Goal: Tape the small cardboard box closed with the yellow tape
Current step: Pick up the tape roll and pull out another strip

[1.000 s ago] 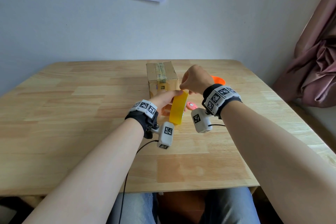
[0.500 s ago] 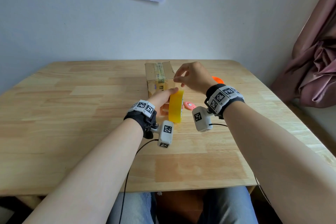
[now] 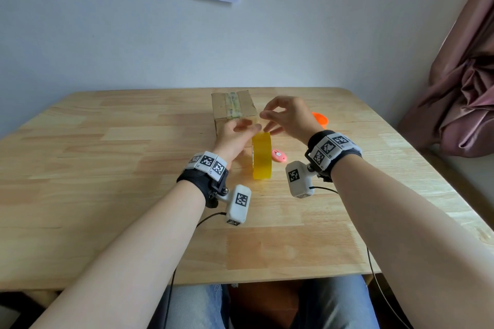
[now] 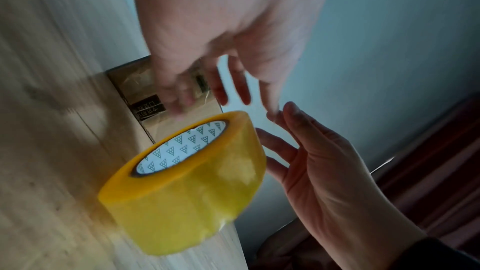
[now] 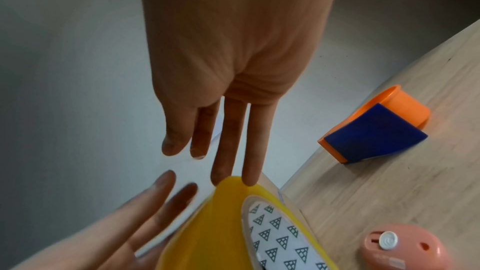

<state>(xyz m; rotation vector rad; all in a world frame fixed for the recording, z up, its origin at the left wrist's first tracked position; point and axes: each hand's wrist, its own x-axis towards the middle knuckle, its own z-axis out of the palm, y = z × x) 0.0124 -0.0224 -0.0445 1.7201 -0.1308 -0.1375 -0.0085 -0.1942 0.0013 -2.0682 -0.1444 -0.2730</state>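
The roll of yellow tape (image 3: 262, 155) stands on edge on the desk (image 3: 107, 168), between the two hands and just nearer than their fingertips; half a second ago the left hand (image 3: 236, 134) gripped its top, and now that hand has let go, fingers spread loose beside the roll; the right hand (image 3: 287, 116) is loose too, holding nothing, two fingertips (image 5: 250, 181) at the roll's upper rim; the small cardboard box (image 3: 233, 109) sits just beyond the left hand, an old strip along its top; a pink oval gadget (image 3: 279, 155) lies under the right wrist; an orange tape dispenser (image 5: 374, 124) is past the right hand.
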